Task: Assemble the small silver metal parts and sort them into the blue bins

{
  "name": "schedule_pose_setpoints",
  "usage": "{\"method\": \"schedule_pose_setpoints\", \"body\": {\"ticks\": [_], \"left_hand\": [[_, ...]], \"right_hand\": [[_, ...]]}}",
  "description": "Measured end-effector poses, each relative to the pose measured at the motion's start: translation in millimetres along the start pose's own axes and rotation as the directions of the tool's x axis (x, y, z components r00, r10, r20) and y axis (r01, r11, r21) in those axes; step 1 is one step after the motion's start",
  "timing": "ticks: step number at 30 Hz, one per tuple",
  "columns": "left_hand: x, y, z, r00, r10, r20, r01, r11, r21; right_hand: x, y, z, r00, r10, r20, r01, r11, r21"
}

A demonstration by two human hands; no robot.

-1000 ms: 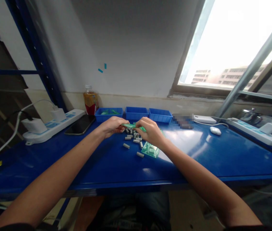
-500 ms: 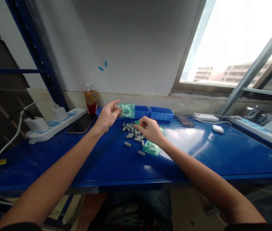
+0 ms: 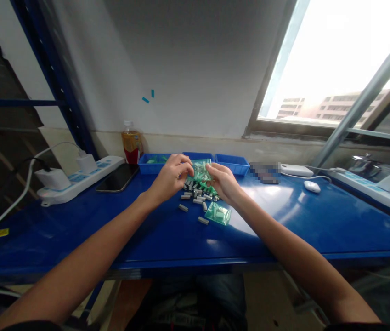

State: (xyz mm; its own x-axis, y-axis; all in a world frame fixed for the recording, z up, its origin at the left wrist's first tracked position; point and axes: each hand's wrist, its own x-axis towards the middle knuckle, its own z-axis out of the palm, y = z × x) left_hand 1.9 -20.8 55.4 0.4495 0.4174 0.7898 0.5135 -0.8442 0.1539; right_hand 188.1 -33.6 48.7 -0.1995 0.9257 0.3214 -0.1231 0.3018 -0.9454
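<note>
A green see-through plastic bag (image 3: 200, 169) is held up between my two hands, over a loose pile of small metal cylinders (image 3: 197, 193). My left hand (image 3: 174, 175) pinches the bag's left edge with its fingers curled. At the opposite edge, my right hand (image 3: 223, 180) grips it between thumb and fingers. Another green bag (image 3: 218, 213), with pale pieces inside, lies flat on the blue table just below my right hand. Single cylinders (image 3: 203, 220) lie apart from the pile, towards me. More green plastic shows among the cylinders, partly hidden by my right hand.
Behind my hands stand blue bins (image 3: 232, 164) along the wall; the left bin (image 3: 146, 168) holds green plastic. A phone (image 3: 117, 177), a drink bottle (image 3: 132, 143) and a power strip (image 3: 81, 178) are on the left. An earphone case (image 3: 312, 186) and another power strip (image 3: 375, 185) are on the right.
My left hand has moved right and down with the green bag, away from the bins. My right hand has risen from the cylinders and now grips the bag's right edge.
</note>
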Motion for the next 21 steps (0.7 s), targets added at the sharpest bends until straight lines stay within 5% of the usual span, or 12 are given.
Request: {"method": "schedule_pose_setpoints", "body": {"ticks": [3,5,8,10,11,13,16,18,21], "left_hand": [[0,0,2.1,0.993,-0.116,0.026,0.115,0.992,0.053],[3,0,2.3,0.953,-0.293,0.078,0.297,0.954,-0.050],[7,-3,2.3,0.776,-0.560,0.292,0.631,0.697,-0.340],[8,-5,3.0,0.671,-0.633,0.386,0.736,0.506,-0.449],[8,-6,3.5,0.652,-0.657,0.378,0.745,0.465,-0.478],[6,-7,4.5,0.676,-0.685,0.271,0.706,0.498,-0.503],[3,-5,5.4,0.783,-0.622,0.022,0.570,0.702,-0.427],[1,-1,5.9,0.881,-0.469,-0.060,0.432,0.851,-0.299],[-3,8,8.2,0.987,-0.164,0.004,0.163,0.978,-0.129]], "right_hand": [[0,8,1,0.969,-0.215,-0.124,0.173,0.944,-0.281],[-2,11,2,0.901,-0.415,-0.128,0.300,0.807,-0.508],[-6,12,2,0.800,-0.597,0.056,0.452,0.538,-0.711],[-9,11,3,0.770,-0.608,0.194,0.523,0.427,-0.738],[-9,11,4,0.767,-0.596,0.236,0.538,0.399,-0.742],[-10,11,6,0.796,-0.556,0.240,0.516,0.416,-0.749],[-7,11,9,0.927,-0.367,0.073,0.320,0.675,-0.665],[-4,11,9,0.992,-0.122,-0.024,0.099,0.891,-0.443],[0,11,7,0.991,0.111,-0.077,-0.118,0.989,-0.090]]}}
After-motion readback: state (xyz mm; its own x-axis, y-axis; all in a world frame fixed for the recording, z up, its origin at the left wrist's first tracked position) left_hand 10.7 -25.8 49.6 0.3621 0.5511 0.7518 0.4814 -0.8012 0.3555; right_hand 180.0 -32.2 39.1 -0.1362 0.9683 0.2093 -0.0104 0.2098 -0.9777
